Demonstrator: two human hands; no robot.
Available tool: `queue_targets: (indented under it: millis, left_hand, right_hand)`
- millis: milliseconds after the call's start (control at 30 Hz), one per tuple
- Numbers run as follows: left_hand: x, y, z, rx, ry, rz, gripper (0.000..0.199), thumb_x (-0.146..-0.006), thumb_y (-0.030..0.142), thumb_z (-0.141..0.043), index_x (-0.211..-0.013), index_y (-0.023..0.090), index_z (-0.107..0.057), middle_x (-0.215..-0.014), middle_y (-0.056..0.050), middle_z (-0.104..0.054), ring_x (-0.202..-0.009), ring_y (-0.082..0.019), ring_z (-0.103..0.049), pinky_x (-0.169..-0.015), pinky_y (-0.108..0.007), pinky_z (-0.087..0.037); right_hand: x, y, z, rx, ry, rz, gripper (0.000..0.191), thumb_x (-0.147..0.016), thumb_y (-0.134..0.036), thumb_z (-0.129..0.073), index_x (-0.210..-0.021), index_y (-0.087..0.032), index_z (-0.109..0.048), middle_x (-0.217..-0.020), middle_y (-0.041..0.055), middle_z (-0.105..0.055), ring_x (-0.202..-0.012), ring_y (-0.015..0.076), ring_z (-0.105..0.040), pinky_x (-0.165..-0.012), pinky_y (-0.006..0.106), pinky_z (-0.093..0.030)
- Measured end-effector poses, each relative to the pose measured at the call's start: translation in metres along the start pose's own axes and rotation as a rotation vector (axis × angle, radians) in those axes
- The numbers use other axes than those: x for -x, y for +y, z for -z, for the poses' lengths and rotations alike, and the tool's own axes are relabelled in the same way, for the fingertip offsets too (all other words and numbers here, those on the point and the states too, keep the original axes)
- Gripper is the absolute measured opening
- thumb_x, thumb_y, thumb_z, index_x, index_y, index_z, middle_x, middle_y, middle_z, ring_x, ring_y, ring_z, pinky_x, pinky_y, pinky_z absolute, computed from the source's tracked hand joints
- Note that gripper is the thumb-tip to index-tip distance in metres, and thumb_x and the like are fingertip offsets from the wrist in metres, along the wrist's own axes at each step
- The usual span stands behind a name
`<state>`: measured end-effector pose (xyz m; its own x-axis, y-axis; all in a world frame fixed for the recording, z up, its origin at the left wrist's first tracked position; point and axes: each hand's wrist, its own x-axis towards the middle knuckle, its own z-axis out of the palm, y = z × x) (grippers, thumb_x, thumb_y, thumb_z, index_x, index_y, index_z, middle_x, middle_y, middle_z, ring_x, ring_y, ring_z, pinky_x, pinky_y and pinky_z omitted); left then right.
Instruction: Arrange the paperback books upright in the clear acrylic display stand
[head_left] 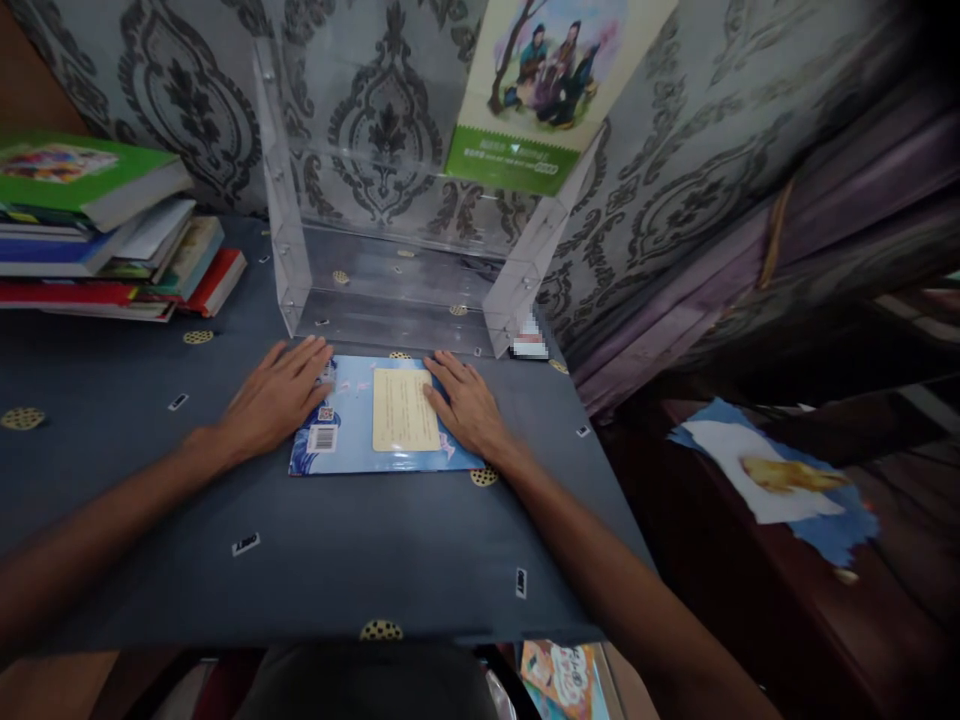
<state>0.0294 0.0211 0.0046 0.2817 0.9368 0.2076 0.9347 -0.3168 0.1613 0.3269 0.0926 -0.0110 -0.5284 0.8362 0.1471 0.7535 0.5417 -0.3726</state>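
A thin blue book [352, 420] lies flat on the table, its back cover up, with a barcode and a pale yellow text panel showing. My left hand [279, 395] rests on the book's left end, fingers stretched out. On the right end, my right hand [466, 405] lies flat with its thumb over the edge of the yellow panel. Just beyond the fingertips stands a clear plastic rack [397, 315] with tiered shelves. A green and cream book [517, 160] leans upright in the rack's upper right part.
A stack of books [90, 225] sits at the table's back left. Patterned wallpaper and a purple curtain [720, 270] are behind. Past the right table edge, a lower dark red surface [757, 545] holds a blue and white cloth [735, 470]. More books [562, 680] show below the front edge.
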Motion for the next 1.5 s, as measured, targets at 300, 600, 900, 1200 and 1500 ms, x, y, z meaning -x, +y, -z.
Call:
queue_targets:
  millis: [300, 600, 900, 1200, 1500]
  left_hand:
    - [0.052, 0.045, -0.016, -0.064, -0.032, -0.248, 0.078, -0.105, 0.067, -0.021, -0.158, 0.013, -0.040, -0.166, -0.018, -0.037, -0.157, -0.031, -0.031, -0.128, -0.053, -0.027]
    - [0.027, 0.064, -0.013, -0.172, -0.084, -0.362, 0.063, -0.108, 0.056, -0.028, -0.152, 0.017, -0.050, -0.157, -0.019, -0.052, -0.148, -0.037, -0.045, -0.117, -0.054, -0.042]
    - [0.030, 0.066, -0.024, -0.238, -0.025, -0.380, 0.062, -0.098, 0.005, -0.035, -0.156, 0.023, -0.045, -0.136, -0.019, -0.067, -0.127, -0.035, -0.065, -0.099, -0.048, -0.058]
    - [-0.002, 0.052, 0.035, 0.247, 0.060, -0.067, 0.041, -0.101, 0.049, -0.031, -0.107, 0.030, -0.067, -0.078, -0.003, -0.071, -0.059, -0.022, -0.065, -0.060, -0.033, -0.050]
    - [-0.021, 0.070, 0.063, 0.545, 0.163, 0.088, 0.045, -0.099, 0.058, -0.043, -0.102, 0.021, -0.068, -0.069, 0.003, -0.065, -0.059, -0.016, -0.058, -0.057, -0.027, -0.044]
  right_hand:
    - [0.000, -0.001, 0.000, -0.009, 0.000, -0.004, 0.050, -0.106, -0.036, -0.043, -0.153, -0.021, -0.050, -0.165, 0.0111, -0.043, -0.156, 0.0254, -0.034, -0.127, 0.053, -0.027]
    - [0.001, 0.002, 0.004, -0.009, -0.031, 0.031, 0.052, -0.106, -0.034, -0.044, -0.154, -0.016, -0.048, -0.166, 0.0140, -0.040, -0.157, 0.0255, -0.032, -0.128, 0.054, -0.026]
    - [0.007, 0.036, 0.018, -0.379, -0.024, 0.121, 0.057, -0.107, -0.053, -0.035, -0.137, -0.017, -0.067, -0.155, 0.0119, -0.056, -0.151, 0.0234, -0.045, -0.127, 0.047, -0.032]
    - [0.014, 0.034, 0.034, -0.818, 0.089, -0.049, 0.069, -0.097, -0.076, -0.037, -0.101, -0.021, -0.079, -0.117, 0.0069, -0.077, -0.120, 0.0260, -0.068, -0.111, 0.042, -0.049]
    - [0.010, 0.023, 0.028, -1.227, 0.289, -0.153, 0.052, -0.083, -0.051, -0.072, -0.129, -0.032, -0.058, -0.134, 0.0042, -0.066, -0.118, 0.0224, -0.065, -0.092, 0.037, -0.062]
